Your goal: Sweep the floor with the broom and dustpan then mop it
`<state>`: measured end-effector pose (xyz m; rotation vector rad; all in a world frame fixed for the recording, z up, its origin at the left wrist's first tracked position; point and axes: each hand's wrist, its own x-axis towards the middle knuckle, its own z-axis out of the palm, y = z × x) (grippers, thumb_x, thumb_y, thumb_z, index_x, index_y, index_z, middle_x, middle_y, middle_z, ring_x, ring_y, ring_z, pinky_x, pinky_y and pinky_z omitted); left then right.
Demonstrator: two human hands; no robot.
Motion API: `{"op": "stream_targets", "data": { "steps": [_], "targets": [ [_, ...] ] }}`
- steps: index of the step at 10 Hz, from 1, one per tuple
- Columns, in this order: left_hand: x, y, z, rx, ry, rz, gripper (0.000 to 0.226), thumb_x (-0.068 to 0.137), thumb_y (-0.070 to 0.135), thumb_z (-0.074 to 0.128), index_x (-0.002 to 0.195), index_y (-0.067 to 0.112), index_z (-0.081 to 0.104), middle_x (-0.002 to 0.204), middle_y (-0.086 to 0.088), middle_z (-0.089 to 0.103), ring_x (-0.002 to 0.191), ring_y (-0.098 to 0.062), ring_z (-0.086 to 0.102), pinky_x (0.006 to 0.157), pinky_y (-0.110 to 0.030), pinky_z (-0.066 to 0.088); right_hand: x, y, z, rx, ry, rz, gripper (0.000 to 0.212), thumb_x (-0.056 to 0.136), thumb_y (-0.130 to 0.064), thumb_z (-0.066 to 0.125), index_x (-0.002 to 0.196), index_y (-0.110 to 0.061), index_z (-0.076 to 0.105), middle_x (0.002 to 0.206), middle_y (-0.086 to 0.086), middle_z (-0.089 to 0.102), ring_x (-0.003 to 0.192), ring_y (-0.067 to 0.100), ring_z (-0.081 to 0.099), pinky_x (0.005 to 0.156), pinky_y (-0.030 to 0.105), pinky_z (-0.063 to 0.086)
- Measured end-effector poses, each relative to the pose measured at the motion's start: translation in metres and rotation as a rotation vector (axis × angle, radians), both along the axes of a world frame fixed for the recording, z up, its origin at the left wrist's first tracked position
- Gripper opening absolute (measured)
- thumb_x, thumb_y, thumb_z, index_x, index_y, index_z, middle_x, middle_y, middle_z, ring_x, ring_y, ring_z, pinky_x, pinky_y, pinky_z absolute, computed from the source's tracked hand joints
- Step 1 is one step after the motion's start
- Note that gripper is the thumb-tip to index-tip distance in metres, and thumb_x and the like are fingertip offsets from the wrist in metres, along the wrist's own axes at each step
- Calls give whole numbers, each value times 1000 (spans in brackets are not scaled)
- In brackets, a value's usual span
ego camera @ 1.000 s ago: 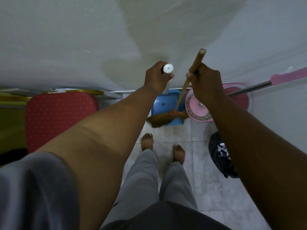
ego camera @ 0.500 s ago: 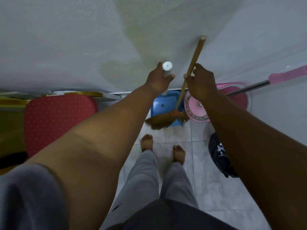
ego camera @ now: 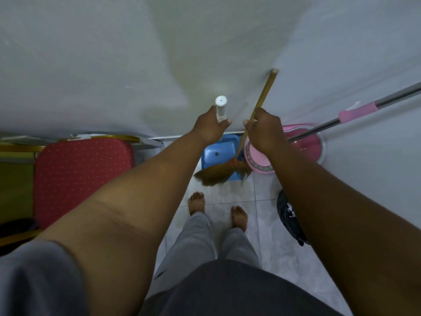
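Note:
My left hand (ego camera: pixel 210 127) grips the white upright handle (ego camera: pixel 221 108) of the blue dustpan (ego camera: pixel 219 153), which stands on the tiled floor against the wall. My right hand (ego camera: pixel 265 131) holds the wooden broomstick (ego camera: pixel 265 92) partway down; its top leans toward the wall. The brown broom bristles (ego camera: pixel 218 174) lie across the dustpan's front lip. A pink mop bucket (ego camera: pixel 303 144) sits to the right, with the mop's steel and pink handle (ego camera: pixel 357 110) slanting up to the right.
A red padded chair (ego camera: pixel 82 176) with a gold frame stands at the left. A dark bag (ego camera: pixel 289 220) lies on the floor by the right wall. My bare feet (ego camera: pixel 216 208) stand on grey tiles just behind the dustpan.
Both hands slid lower on their handles, so more of the broomstick and the dustpan handle shows above them. The broom's top tipped toward the wall. The bristles shifted slightly.

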<state>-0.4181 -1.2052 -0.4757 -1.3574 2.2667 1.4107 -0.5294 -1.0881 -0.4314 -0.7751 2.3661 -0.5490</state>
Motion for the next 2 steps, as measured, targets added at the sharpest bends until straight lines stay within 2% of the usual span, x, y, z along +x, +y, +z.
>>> {"op": "stream_targets", "data": {
  "steps": [1, 2],
  "targets": [
    [6, 1, 24, -48, 12, -47, 63, 96, 45, 58, 147, 13, 38, 145, -12, 50, 130, -31, 49, 89, -24, 33, 4, 5, 24, -8, 24, 10, 39, 98, -31, 55, 128, -7, 55, 116, 15, 67, 105, 30, 63, 83, 23, 43],
    [7, 2, 56, -114, 30, -87, 68, 96, 45, 57, 150, 10, 34, 148, -14, 46, 133, -31, 46, 101, -28, 37, 9, 9, 52, -41, 36, -3, 40, 97, -31, 55, 131, -9, 54, 122, 14, 65, 110, 30, 62, 88, 25, 44]
  ]
}}
